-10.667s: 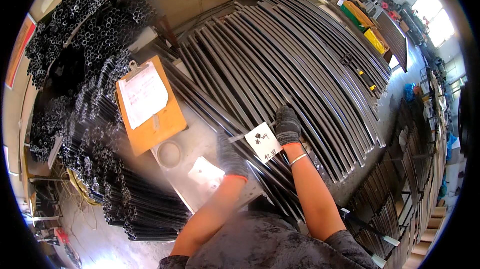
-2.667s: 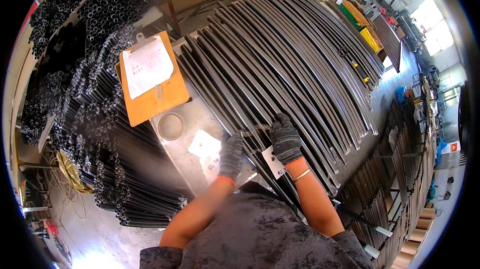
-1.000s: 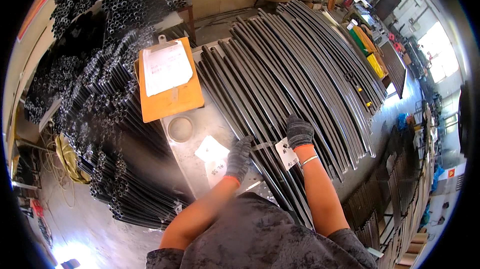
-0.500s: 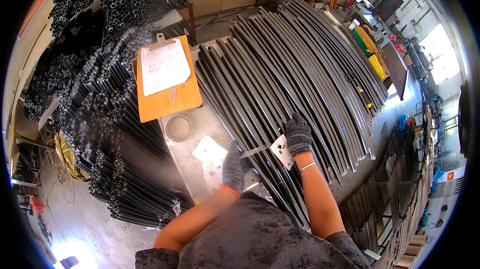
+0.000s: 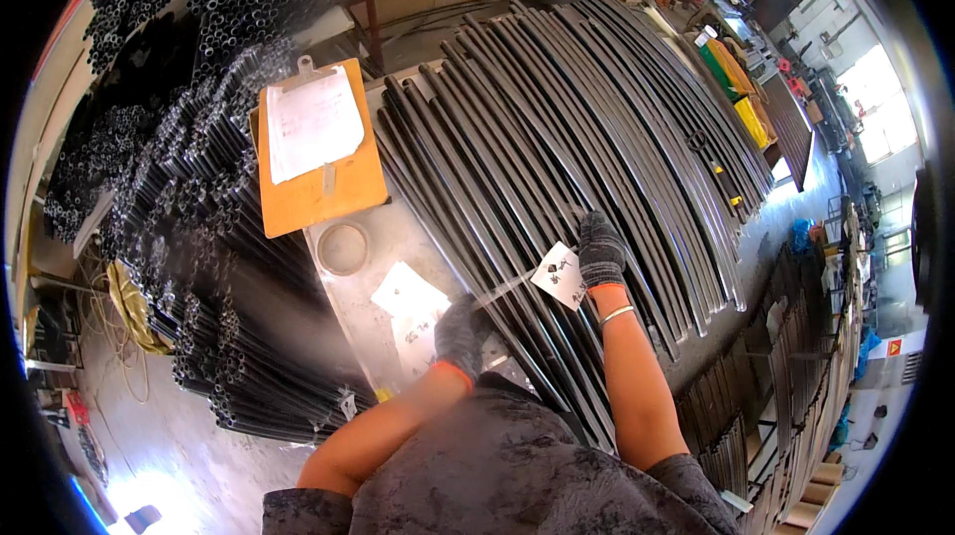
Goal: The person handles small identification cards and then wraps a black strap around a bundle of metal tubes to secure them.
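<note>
My left hand [image 5: 460, 338], in a dark grey knitted glove with an orange cuff, is beside the near left edge of the pipes and slightly blurred. Its fingers are closed on one end of a clear strip [image 5: 505, 286]. That strip runs across several pipes to a white paper tag [image 5: 559, 276] with dark marks. My right hand [image 5: 602, 252], gloved alike, lies over the dark metal pipes [image 5: 497, 177] at the tag's right edge. Its fingers are bent and closed, their tips hidden. Two white paper slips [image 5: 410, 301] lie left of my left hand.
An orange clipboard [image 5: 333, 199] with papers lies left of the pipes, above a round ring mark [image 5: 343, 249] on the grey table [image 5: 348, 321]. Bundled black tubes [image 5: 214, 207] fill the left side. More racked lengths [image 5: 736, 396] stand at right, past a yellow bag [image 5: 751, 122].
My right hand and the tag have shifted a little farther away across the pipes. My left hand has moved slightly nearer to me, and the clear strip stays between it and the tag.
</note>
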`<state>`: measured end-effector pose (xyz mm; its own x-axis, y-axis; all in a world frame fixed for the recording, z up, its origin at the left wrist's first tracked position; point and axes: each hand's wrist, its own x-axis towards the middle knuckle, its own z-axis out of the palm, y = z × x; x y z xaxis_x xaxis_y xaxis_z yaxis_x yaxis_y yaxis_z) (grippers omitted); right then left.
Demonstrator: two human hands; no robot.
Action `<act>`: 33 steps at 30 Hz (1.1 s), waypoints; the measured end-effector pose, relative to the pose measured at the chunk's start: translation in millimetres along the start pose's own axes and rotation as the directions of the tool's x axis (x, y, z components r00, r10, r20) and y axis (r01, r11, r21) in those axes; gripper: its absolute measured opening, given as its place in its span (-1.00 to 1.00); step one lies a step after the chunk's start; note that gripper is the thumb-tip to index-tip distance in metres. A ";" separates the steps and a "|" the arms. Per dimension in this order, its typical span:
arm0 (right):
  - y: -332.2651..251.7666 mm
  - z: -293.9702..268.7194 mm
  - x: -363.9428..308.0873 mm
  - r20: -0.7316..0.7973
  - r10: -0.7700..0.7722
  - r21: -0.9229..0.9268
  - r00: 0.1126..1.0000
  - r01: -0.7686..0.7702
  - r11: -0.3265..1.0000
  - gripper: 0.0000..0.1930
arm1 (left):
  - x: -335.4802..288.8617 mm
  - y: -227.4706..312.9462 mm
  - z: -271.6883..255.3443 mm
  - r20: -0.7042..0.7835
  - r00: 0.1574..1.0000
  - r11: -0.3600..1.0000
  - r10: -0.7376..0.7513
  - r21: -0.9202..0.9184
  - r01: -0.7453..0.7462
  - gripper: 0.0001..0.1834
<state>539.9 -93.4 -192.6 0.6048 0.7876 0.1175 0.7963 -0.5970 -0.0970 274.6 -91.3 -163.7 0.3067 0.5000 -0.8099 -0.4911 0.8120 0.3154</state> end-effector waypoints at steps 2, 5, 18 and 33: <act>-0.1 4.2 -9.6 0.083 0.013 0.004 0.996 -0.014 1.000 -0.64 | -1.4 -1.4 -1.4 0.016 0.999 0.999 0.034 -0.026 -0.034 -0.69; -18.0 -14.4 -10.7 0.320 0.100 -0.010 0.942 -0.102 0.995 -0.55 | 44.7 -27.3 -35.7 0.271 0.945 0.953 0.181 0.190 -0.237 -0.67; 31.0 50.3 -49.1 0.635 -0.115 0.159 0.764 0.016 0.987 -0.56 | 21.0 -29.3 11.1 0.239 0.952 0.950 -0.191 -0.200 0.240 -0.61; 1.5 -35.2 -74.4 0.609 -0.528 0.700 0.592 -0.090 0.708 -0.60 | 6.8 -33.7 -4.3 0.479 0.865 0.968 -0.147 0.251 0.025 -0.70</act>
<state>496.2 -158.3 -166.7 -0.0660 0.8740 -0.4814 0.5053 -0.3868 -0.7714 289.8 -116.6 -181.9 0.7281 0.4579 -0.5101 -0.2629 0.8738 0.4091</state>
